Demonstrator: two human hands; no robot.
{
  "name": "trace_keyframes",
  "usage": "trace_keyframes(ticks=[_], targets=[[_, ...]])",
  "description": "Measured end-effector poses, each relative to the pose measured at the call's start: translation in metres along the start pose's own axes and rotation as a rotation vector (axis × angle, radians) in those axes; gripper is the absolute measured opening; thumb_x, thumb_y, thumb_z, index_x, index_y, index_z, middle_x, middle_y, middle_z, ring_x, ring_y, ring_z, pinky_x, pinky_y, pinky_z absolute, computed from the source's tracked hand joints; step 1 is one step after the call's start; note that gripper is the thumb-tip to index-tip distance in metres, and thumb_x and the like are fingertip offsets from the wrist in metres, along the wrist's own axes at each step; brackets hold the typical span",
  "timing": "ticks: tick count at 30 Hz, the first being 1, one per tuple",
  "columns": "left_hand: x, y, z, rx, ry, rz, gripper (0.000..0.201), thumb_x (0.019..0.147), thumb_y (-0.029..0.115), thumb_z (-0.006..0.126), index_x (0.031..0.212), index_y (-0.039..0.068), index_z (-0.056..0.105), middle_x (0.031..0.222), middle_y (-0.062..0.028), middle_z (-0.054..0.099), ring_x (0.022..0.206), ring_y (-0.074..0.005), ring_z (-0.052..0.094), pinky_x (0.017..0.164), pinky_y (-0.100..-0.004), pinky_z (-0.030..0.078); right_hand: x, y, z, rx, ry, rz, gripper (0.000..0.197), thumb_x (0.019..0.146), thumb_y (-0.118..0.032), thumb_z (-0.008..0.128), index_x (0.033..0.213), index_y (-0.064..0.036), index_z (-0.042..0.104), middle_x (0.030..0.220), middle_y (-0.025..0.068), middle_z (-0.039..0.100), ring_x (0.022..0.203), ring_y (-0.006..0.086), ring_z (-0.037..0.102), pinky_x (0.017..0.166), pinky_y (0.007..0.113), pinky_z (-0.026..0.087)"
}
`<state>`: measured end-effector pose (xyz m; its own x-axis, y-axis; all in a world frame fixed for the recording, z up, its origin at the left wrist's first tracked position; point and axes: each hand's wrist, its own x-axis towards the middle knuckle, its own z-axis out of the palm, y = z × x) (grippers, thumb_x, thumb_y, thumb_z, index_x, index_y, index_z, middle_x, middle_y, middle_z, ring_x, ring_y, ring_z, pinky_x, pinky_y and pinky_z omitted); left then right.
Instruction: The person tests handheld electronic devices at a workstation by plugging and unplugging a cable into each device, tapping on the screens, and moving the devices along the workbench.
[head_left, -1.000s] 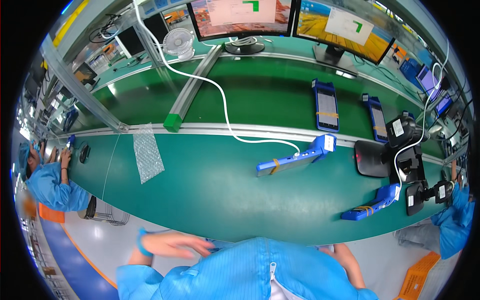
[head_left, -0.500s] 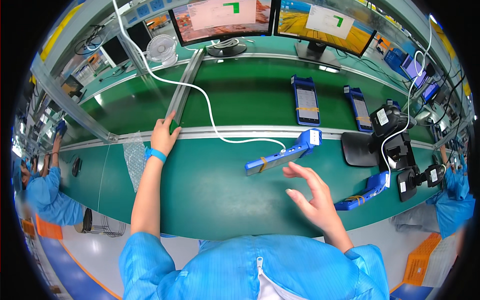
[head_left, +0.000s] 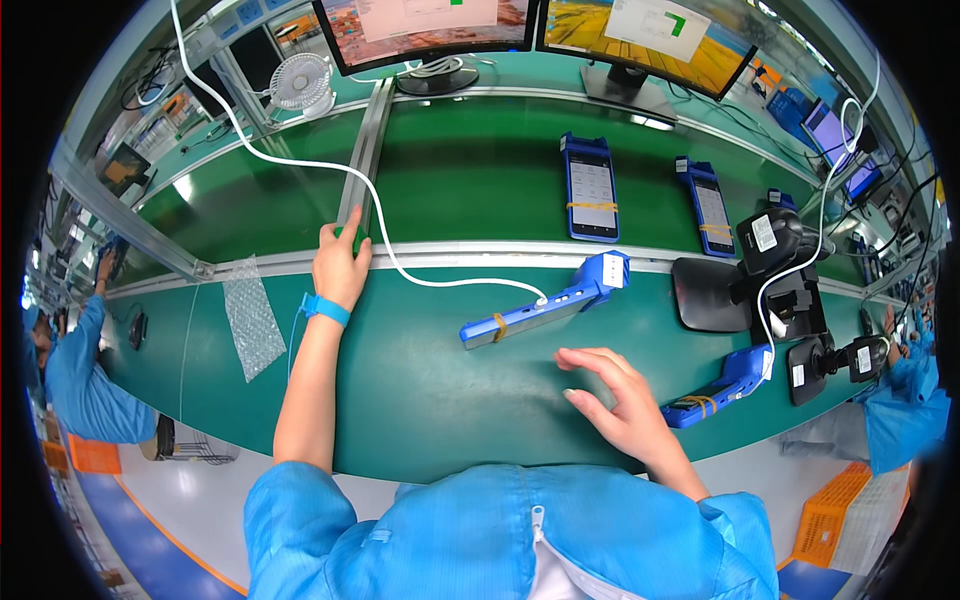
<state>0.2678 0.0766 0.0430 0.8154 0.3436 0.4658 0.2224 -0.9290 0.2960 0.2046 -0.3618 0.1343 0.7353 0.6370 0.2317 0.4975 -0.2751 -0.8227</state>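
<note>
While the left hand covers the end of the aluminium rail, grip unclear, the right hand hovers half-curled, empty; the cabled blue handheld terminal rests beyond it on the bench.

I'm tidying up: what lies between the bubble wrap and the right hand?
Mainly the left forearm and green tabletop, as the head view shows.

We've got one blue handheld terminal standing on a long edge on the green surface, orange band round its left end, white cable plugged into its upward edge. Grey metal rail runs away from us.
</note>
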Motion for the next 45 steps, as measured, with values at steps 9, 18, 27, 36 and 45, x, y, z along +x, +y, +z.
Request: trace_keyframes(ticks=[9, 18, 27, 36, 45], targets=[[0.011, -0.007, 0.001, -0.002, -0.011, 0.068, 0.055, 0.093, 0.027, 0.066, 0.146, 0.026, 0.054, 0.126, -0.0250, 0.057, 0.094, -0.0417, 0.068, 0.079, -0.0486, 0.057, 0.007, -0.011, -0.003, -0.118, 0.077, -0.017, 0.043, 0.092, -0.012, 0.069, 0.133, -0.0043, 0.061, 0.125, 0.0144, 0.066, 0.118, 0.0304, 0.062, 0.101, 0.040, 0.047], [0.002, 0.001, -0.019, 0.091, 0.068, 0.179, 0.065, 0.096, 0.031, 0.064, 0.156, 0.019, 0.040, 0.157, -0.0274, 0.033, 0.147, -0.0440, 0.030, 0.119, -0.0619, 0.023, 0.062, 0.006, 0.012, -0.313, 0.357, -0.093, 0.049, 0.093, -0.023, 0.071, 0.136, -0.0033, 0.057, 0.134, 0.0156, 0.061, 0.127, 0.0337, 0.056, 0.110, 0.043, 0.041], [-0.082, 0.080, -0.082, -0.573, -0.372, 0.454, 0.059, 0.094, 0.026, 0.065, 0.146, 0.006, 0.048, 0.150, -0.0161, 0.049, 0.143, -0.0354, 0.042, 0.124, -0.0555, 0.017, 0.068, 0.035, 0.028, -0.594, 0.217, -0.214, 0.084, 0.068, -0.031, 0.090, 0.141, -0.0099, 0.054, 0.136, 0.0135, 0.059, 0.130, 0.0343, 0.053, 0.120, 0.057, 0.029], [-0.086, 0.165, -0.074, -0.307, -0.320, 0.621, 0.064, 0.082, 0.021, 0.075, 0.139, 0.005, 0.051, 0.128, -0.0168, 0.062, 0.121, -0.0342, 0.059, 0.116, -0.0536, 0.035, 0.068, 0.041, 0.015, -0.538, 0.139, -0.275, 0.088, 0.065, -0.029, 0.091, 0.141, -0.0060, 0.053, 0.133, 0.0143, 0.060, 0.127, 0.0338, 0.055, 0.120, 0.056, 0.030], [-0.059, 0.164, -0.053, -0.420, -0.315, 0.700, 0.045, 0.077, 0.017, 0.081, 0.117, 0.006, 0.065, 0.105, -0.0110, 0.070, 0.098, -0.0337, 0.066, 0.099, -0.0460, 0.050, 0.054, 0.019, 0.011, -0.562, 0.189, -0.072, 0.043, 0.093, -0.031, 0.069, 0.127, -0.0049, 0.065, 0.108, 0.0127, 0.065, 0.103, 0.0328, 0.059, 0.097, 0.046, 0.046]])
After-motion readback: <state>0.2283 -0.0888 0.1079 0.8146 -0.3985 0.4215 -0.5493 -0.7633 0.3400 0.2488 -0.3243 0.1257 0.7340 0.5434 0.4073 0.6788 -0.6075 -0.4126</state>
